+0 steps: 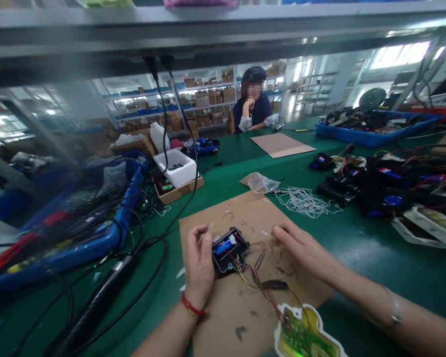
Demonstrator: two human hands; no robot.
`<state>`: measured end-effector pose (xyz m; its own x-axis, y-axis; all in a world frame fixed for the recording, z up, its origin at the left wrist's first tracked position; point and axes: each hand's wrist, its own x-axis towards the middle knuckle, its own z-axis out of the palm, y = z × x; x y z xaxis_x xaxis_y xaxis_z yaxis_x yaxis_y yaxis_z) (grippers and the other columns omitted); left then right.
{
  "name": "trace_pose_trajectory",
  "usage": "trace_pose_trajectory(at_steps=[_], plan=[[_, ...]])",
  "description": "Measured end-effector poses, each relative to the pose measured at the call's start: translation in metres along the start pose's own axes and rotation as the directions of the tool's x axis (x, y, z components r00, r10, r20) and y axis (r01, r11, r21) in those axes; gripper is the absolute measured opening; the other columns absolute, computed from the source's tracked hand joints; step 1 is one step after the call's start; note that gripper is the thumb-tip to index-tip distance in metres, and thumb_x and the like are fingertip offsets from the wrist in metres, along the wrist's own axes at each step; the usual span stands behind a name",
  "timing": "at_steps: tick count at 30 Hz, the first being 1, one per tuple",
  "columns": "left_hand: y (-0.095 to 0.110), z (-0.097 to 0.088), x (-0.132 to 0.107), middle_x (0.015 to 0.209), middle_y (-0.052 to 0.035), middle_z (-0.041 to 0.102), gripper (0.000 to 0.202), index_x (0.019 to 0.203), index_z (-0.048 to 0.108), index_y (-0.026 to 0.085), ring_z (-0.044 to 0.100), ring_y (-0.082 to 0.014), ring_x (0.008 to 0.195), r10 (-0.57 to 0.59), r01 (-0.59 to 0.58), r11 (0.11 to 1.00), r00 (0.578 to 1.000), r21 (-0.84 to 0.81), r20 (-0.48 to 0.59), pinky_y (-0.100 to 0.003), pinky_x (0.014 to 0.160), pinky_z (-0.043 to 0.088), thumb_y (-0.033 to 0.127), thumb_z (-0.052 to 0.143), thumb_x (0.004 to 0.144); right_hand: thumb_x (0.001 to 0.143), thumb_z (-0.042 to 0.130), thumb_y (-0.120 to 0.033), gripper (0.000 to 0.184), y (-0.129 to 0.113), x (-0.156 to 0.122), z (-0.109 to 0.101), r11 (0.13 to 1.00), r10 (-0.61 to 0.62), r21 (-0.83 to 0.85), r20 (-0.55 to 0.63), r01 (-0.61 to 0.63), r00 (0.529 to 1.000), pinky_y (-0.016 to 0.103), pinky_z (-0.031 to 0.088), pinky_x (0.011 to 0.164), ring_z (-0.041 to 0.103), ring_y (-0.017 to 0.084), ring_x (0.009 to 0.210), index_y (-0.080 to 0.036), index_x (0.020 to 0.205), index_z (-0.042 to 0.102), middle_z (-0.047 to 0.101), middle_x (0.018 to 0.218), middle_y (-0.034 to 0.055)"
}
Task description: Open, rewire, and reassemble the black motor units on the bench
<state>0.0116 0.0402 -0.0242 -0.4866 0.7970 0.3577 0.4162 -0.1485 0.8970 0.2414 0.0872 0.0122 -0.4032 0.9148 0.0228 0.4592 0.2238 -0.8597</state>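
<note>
A small black plastic case lies open-side up on a cardboard sheet, a blue cylindrical cell inside it. My left hand is at its left edge, fingers loosely curled and thumb apart from them; I cannot tell whether it touches the case. Thin coloured wires run from the case to a green circuit board in a white-edged frame at the bottom. To the right of the case, my right hand hovers over the cardboard with fingertips pinched together. Whatever they hold is too small to make out.
Dark cables and a blue bin occupy the left. Beyond the cardboard are a white tub, a bag of small parts and white cord. Black devices crowd the right. A person sits opposite.
</note>
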Motion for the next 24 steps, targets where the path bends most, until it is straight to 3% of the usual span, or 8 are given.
trace_pose_trajectory(at_steps=[2, 4, 7, 9, 13, 18, 21, 24], plan=[[-0.003, 0.001, 0.001, 0.112, -0.0073, 0.057, 0.028, 0.11, 0.05, 0.02, 0.054, -0.0214, 0.11, 0.002, -0.002, 1.0, 1.0, -0.02, -0.029, -0.036, 0.098, 0.039, 0.041, 0.042, 0.093, 0.083, 0.051, -0.056, 0.036, -0.011, -0.032, 0.003, 0.973, 0.045, -0.231, 0.136, -0.012, 0.99, 0.04, 0.041, 0.074, 0.053, 0.026, 0.085, -0.02, 0.085, 0.056, 0.059, 0.089, 0.0084], [-0.005, 0.002, 0.001, 0.11, -0.0073, 0.057, 0.028, 0.11, 0.05, 0.02, 0.054, -0.0218, 0.109, 0.013, -0.014, 1.0, 1.0, -0.027, -0.022, -0.038, 0.098, 0.04, 0.041, 0.043, 0.092, 0.06, 0.075, -0.05, 0.047, -0.023, -0.051, 0.018, 0.911, 0.016, -0.407, 0.197, 0.067, 0.98, 0.046, 0.039, 0.083, 0.051, 0.034, 0.097, -0.019, 0.092, 0.059, 0.059, 0.104, 0.0136], [-0.007, 0.001, 0.001, 0.11, -0.0078, 0.056, 0.028, 0.108, 0.05, 0.019, 0.054, -0.0226, 0.109, 0.049, -0.049, 0.998, 0.999, -0.03, -0.004, -0.04, 0.1, 0.039, 0.04, 0.048, 0.089, 0.065, 0.067, -0.021, 0.021, -0.038, -0.052, 0.038, 0.847, 0.024, -0.517, 0.263, 0.12, 0.965, 0.05, 0.035, 0.086, 0.053, 0.037, 0.099, -0.016, 0.084, 0.062, 0.063, 0.098, 0.0173], [-0.008, -0.001, 0.001, 0.111, -0.0081, 0.056, 0.029, 0.108, 0.05, 0.019, 0.054, -0.0235, 0.11, 0.067, -0.067, 0.997, 0.998, -0.032, -0.007, -0.042, 0.101, 0.039, 0.039, 0.05, 0.087, 0.064, 0.06, -0.012, 0.012, -0.046, -0.044, 0.035, 0.859, 0.038, -0.499, 0.283, 0.113, 0.958, 0.045, 0.038, 0.082, 0.058, 0.033, 0.09, -0.016, 0.075, 0.061, 0.066, 0.085, 0.0139], [-0.01, -0.008, 0.002, 0.112, -0.009, 0.056, 0.032, 0.109, 0.05, 0.019, 0.053, -0.0267, 0.11, 0.057, -0.058, 0.998, 0.998, -0.031, -0.018, -0.049, 0.101, 0.038, 0.04, 0.052, 0.085, 0.074, 0.06, -0.021, 0.004, -0.071, -0.033, -0.009, 0.923, 0.046, -0.377, 0.303, 0.075, 0.952, 0.026, 0.041, 0.056, 0.059, 0.017, 0.063, -0.019, 0.071, 0.059, 0.065, 0.067, 0.002], [-0.008, -0.012, 0.0, 0.115, -0.0097, 0.058, 0.035, 0.108, 0.053, 0.02, 0.054, -0.029, 0.113, 0.014, -0.015, 1.0, 1.0, -0.026, -0.025, -0.052, 0.101, 0.038, 0.045, 0.052, 0.084, 0.077, 0.06, -0.025, 0.008, -0.111, -0.015, -0.077, 0.985, -0.054, -0.147, 0.248, 0.092, 0.967, 0.025, 0.041, 0.059, 0.058, 0.016, 0.068, -0.017, 0.076, 0.062, 0.066, 0.074, 0.0022], [-0.011, -0.009, -0.001, 0.114, -0.0104, 0.06, 0.038, 0.107, 0.054, 0.019, 0.055, -0.0314, 0.112, -0.011, 0.01, 1.0, 1.0, -0.01, -0.029, -0.057, 0.101, 0.038, 0.048, 0.053, 0.083, 0.073, 0.064, -0.03, 0.011, -0.122, 0.016, -0.118, 0.984, -0.086, -0.137, 0.187, 0.113, 0.979, 0.025, 0.039, 0.057, 0.054, 0.016, 0.064, -0.019, 0.073, 0.064, 0.063, 0.068, 0.0011], [-0.018, -0.005, -0.002, 0.112, -0.0122, 0.061, 0.036, 0.106, 0.053, 0.019, 0.056, -0.0331, 0.112, -0.004, 0.004, 1.0, 0.999, -0.001, -0.045, -0.059, 0.101, 0.038, 0.047, 0.05, 0.084, 0.072, 0.068, -0.031, 0.012, -0.124, 0.063, -0.161, 0.969, -0.094, -0.224, 0.038, 0.1, 0.995, 0.027, 0.042, 0.058, 0.055, 0.017, 0.064, -0.02, 0.067, 0.066, 0.063, 0.067, 0.0022]])
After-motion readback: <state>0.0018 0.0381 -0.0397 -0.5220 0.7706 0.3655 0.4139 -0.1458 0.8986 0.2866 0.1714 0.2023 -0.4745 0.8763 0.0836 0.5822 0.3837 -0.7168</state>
